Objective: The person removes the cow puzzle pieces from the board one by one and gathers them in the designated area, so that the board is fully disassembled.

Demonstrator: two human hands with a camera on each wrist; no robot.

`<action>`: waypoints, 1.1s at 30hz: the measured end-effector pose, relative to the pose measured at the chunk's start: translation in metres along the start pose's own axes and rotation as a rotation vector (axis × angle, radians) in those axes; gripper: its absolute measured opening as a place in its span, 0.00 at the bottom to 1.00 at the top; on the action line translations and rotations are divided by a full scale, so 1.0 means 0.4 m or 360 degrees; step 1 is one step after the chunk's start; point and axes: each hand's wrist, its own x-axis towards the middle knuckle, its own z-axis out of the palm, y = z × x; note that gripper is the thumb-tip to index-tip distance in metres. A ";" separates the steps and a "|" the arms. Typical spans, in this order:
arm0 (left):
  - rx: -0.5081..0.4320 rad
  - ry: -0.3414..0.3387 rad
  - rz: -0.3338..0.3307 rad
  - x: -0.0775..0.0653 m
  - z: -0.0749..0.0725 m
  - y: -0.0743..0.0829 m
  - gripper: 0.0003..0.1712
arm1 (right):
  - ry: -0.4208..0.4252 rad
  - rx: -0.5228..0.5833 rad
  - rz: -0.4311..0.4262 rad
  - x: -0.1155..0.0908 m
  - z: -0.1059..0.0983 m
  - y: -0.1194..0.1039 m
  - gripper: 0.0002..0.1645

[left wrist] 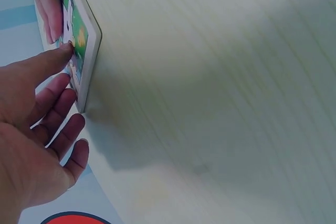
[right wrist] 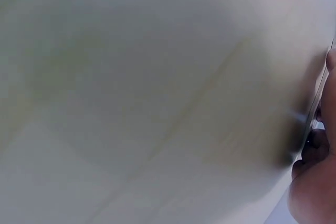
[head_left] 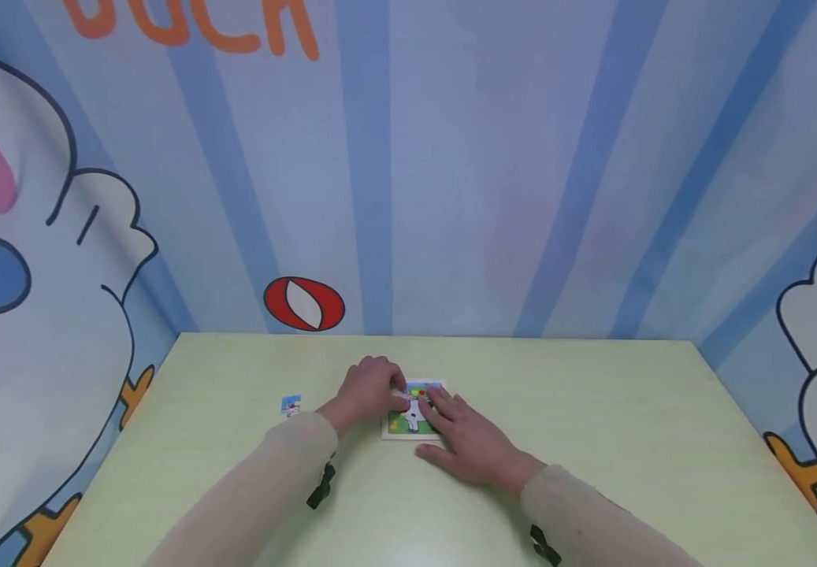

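Observation:
A small picture puzzle board with a pale rim lies flat on the table, showing a white cartoon figure on green. My left hand is at its left side. In the left wrist view that hand's thumb touches the picture, while its loosely bent fingers stand at the board's edge. No piece shows between thumb and fingers. From the right, my right hand rests its outstretched fingers on the board's right part, covering it. The right wrist view shows only a blurred part of this hand.
Left of the board, a small loose picture piece lies on the pale wooden table. A blue striped backdrop with cartoon ducks rises behind the table's far edge and along its sides.

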 end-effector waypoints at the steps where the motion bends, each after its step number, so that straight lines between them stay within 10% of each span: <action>1: -0.0002 -0.0002 -0.0005 0.001 0.000 0.001 0.15 | -0.0008 0.0002 0.0006 0.001 -0.001 0.001 0.46; 33: -0.0297 0.0095 -0.0213 0.004 0.017 0.014 0.08 | -0.0048 0.0068 0.0064 0.004 -0.011 -0.001 0.46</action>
